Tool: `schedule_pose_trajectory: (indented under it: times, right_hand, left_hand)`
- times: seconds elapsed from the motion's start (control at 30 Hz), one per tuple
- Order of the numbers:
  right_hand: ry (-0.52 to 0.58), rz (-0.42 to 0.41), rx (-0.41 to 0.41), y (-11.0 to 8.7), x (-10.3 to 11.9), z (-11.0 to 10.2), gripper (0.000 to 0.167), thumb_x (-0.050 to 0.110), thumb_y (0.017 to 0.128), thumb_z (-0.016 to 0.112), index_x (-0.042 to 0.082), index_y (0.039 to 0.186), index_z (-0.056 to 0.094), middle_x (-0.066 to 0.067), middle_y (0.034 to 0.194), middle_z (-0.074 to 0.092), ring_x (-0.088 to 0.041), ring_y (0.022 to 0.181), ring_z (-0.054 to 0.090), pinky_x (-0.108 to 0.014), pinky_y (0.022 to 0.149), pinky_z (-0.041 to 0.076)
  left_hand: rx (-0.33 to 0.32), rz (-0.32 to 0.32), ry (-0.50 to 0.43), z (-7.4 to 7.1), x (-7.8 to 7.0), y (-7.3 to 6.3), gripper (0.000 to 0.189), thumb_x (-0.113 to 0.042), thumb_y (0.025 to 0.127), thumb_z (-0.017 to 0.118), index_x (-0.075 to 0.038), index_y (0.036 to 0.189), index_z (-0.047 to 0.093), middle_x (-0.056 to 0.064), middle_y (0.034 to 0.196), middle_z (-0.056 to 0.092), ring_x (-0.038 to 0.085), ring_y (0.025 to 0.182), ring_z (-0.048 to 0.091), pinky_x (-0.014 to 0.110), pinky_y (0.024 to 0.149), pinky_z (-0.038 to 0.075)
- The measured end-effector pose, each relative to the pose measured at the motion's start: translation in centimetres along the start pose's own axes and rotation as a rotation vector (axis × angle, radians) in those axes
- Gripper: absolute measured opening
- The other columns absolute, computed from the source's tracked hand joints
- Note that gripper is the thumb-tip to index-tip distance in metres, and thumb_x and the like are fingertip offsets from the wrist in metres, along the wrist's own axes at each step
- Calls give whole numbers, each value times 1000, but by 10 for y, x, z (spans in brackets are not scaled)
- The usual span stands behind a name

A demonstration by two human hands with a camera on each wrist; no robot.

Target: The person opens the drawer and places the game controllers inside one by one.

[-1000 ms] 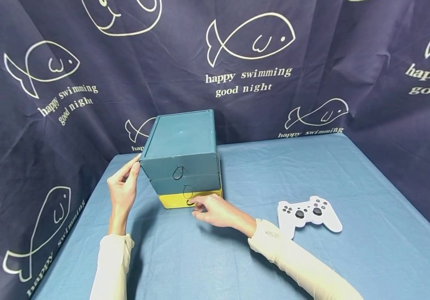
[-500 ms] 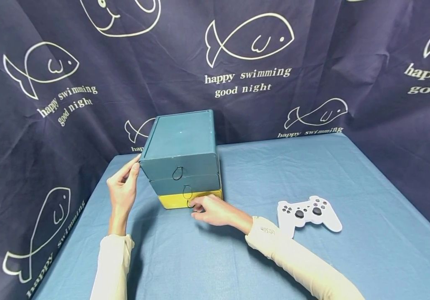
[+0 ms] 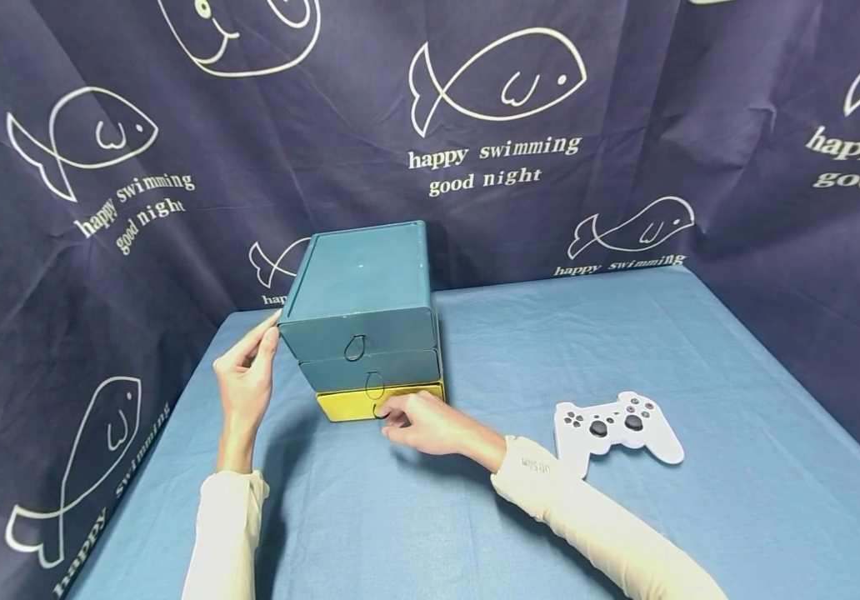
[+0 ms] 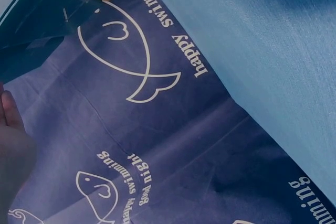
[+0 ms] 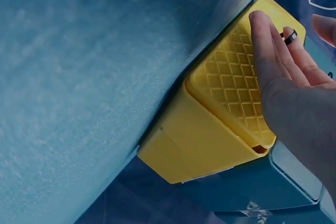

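The drawer unit (image 3: 366, 267) holds at its bottom a yellow drawer (image 3: 336, 407), probably light, stiff and best taken by its pull, while the left hand (image 3: 245, 379) rests straightish fingers against the unit's left front corner and the right hand (image 3: 433, 423), before it, hooks the black loop (image 5: 290, 38) with bent fingers.

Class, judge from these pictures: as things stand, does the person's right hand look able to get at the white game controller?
Probably yes: nothing lies on top of the controller, beside the right sleeve, but the right hand must first leave the yellow drawer's loop.
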State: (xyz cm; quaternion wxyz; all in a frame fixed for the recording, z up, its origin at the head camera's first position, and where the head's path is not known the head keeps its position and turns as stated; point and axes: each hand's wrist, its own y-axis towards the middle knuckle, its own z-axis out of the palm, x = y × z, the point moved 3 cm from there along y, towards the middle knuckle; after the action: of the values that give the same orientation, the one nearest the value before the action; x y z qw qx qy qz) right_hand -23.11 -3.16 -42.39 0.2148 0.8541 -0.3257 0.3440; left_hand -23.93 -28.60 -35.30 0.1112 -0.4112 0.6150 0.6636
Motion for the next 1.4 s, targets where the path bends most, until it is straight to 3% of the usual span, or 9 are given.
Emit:
schedule_pose_trajectory:
  times: [0.2,0.57,0.9,1.4]
  right_hand:
    - [-1,-28,-12,-4,4,2,26,6,96,70,-4,120,71,-10,106,76,-19,97,71,-32,89,55]
    - [3,-38,5,-13,7,4,26,6,96,70,-3,121,71,-8,105,76,-11,95,70,-25,89,53]
    - [-7,-48,20,-19,10,6,26,7,97,70,-1,121,71,-4,104,75,-9,95,69,-27,90,53]
    - [-11,-76,52,-28,15,9,26,7,96,70,-1,121,71,-11,110,75,-12,98,69,-26,92,52]
  left_hand:
    - [3,-9,17,0,0,-1,27,1,100,66,-2,126,74,12,119,74,4,101,69,20,88,50]
    - [9,-27,22,-1,0,-1,27,-1,101,66,-4,127,74,11,120,74,5,102,69,20,89,50]
    - [11,-33,28,0,-1,-1,27,-2,101,66,-4,127,74,11,120,74,5,103,69,20,91,50]
    - [13,-42,17,0,-2,-1,27,-2,101,66,-1,127,73,12,121,73,6,104,70,21,92,50]
